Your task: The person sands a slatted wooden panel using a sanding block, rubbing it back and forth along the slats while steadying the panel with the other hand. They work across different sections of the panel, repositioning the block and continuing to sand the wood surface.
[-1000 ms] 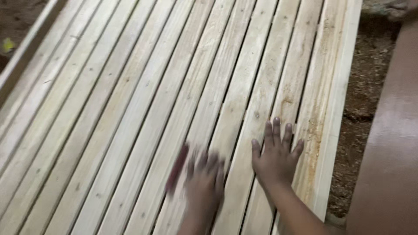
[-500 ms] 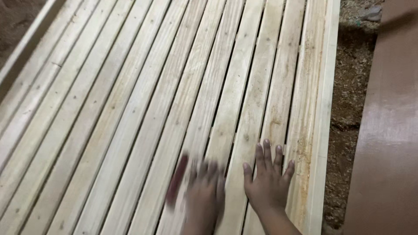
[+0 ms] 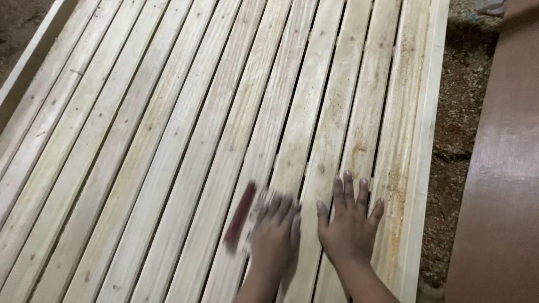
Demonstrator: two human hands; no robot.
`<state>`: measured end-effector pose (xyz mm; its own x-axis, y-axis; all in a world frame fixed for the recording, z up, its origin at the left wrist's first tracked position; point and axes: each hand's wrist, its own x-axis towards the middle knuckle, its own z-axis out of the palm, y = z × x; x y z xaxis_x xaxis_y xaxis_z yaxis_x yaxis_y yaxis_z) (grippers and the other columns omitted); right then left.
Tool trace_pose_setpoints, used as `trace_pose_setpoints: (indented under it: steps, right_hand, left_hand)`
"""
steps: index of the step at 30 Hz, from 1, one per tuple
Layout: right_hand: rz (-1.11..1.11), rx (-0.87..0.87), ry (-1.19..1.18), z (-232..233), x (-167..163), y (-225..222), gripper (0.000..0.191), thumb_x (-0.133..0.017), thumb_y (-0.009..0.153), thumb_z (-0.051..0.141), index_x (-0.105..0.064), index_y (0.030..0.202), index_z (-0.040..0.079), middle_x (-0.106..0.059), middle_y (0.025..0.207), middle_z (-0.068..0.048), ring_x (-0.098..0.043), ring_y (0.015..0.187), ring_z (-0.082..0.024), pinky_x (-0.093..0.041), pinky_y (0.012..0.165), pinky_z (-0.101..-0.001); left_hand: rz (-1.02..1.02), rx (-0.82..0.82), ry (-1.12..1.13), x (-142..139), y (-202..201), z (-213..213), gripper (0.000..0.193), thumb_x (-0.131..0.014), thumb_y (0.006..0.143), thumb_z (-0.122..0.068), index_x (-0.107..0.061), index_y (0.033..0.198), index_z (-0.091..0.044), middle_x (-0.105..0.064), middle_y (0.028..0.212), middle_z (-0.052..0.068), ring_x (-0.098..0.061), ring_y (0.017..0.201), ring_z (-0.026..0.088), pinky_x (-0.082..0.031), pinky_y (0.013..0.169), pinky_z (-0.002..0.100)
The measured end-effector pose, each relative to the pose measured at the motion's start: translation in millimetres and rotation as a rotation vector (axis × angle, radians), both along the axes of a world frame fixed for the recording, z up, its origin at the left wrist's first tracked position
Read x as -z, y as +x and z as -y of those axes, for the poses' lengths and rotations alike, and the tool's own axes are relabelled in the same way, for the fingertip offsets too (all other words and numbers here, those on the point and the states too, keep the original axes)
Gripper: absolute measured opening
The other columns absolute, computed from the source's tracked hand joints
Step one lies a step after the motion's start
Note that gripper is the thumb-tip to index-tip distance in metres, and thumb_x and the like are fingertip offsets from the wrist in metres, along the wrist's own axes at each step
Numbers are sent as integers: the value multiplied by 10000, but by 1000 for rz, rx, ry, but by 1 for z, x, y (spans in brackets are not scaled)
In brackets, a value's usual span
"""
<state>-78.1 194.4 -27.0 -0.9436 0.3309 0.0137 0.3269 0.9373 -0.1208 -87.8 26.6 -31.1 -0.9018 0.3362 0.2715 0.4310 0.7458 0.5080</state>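
My left hand [image 3: 274, 233] is blurred w/ motion, palm down, pressing a piece of sandpaper [image 3: 242, 217] onto a slat [image 3: 236, 168]; the sheet's dark reddish edge sticks out past my fingers on the left side, curled up a bit. Can't tell if the fingers grip it or just press flat, too much blur. My right hand [image 3: 349, 224] is just beside it, not touching, spread open w/ fingers splayed & flat on the neighbouring slats [image 3: 314, 129], holding nothing. Both hands sit near the lower edge of the view, towards the right part of a wide run of pale wooden slats laid side by side w/ narrow dark gaps btwn them, running diagonally up & away. Small nail marks & knots dot the wood. A pale side rail [image 3: 426, 140] closes the slats off on the right. Beyond it, dirt ground [image 3: 457, 112] covered w/ sawdust, then a smooth brown board [image 3: 505, 185] at far right. Another pale rail [image 3: 33, 56] at top left, dark ground past it.
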Motion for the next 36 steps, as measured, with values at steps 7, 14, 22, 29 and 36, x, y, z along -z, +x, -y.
trace_pose_setpoints:
  steps: [7,14,22,29,36]
  right_hand:
    - [-48,-27,10,-3,3,2,708,-379,968,546,-302,1577,193,-204,1682,-13,-117,1553,-287,-23,1203,-619]
    - [-66,-11,4,-4,5,0,734,-383,922,559,-284,1558,207,-192,1665,3,-106,1537,-281,-11,1188,-617]
    - [-69,-24,0,-4,5,5,717,-374,956,563,-313,1575,206,-194,1686,-1,-135,1550,-289,-29,1208,-621]
    - [-68,-22,10,-2,4,0,731,-375,933,559,-298,1566,203,-180,1673,-6,-104,1540,-293,-25,1189,-628]
    - [32,-17,26,-4,7,3,717,-365,956,549,-261,1585,219,-143,1693,6,-69,1558,-284,-3,1198,-620]
  left_hand:
    - [-102,-37,15,4,-101,-62,297,-555,991,-186,-715,1209,-63,-669,1372,160,-604,1309,367,-416,1121,485]
    - [-23,18,-11,-13,-7,6,296,-609,962,-234,-758,1185,-111,-713,1311,102,-616,1296,298,-418,1101,489]
    - [-15,-55,54,-6,-86,-41,294,-568,991,-235,-752,1175,-100,-695,1345,111,-590,1307,325,-396,1114,505]
    - [-10,-39,-30,0,-25,-13,308,-610,973,-260,-739,1236,-166,-669,1378,68,-579,1336,290,-389,1133,513]
    - [-83,-79,-11,19,-95,-68,334,-571,988,-222,-687,1282,-114,-631,1447,95,-529,1382,339,-349,1155,513]
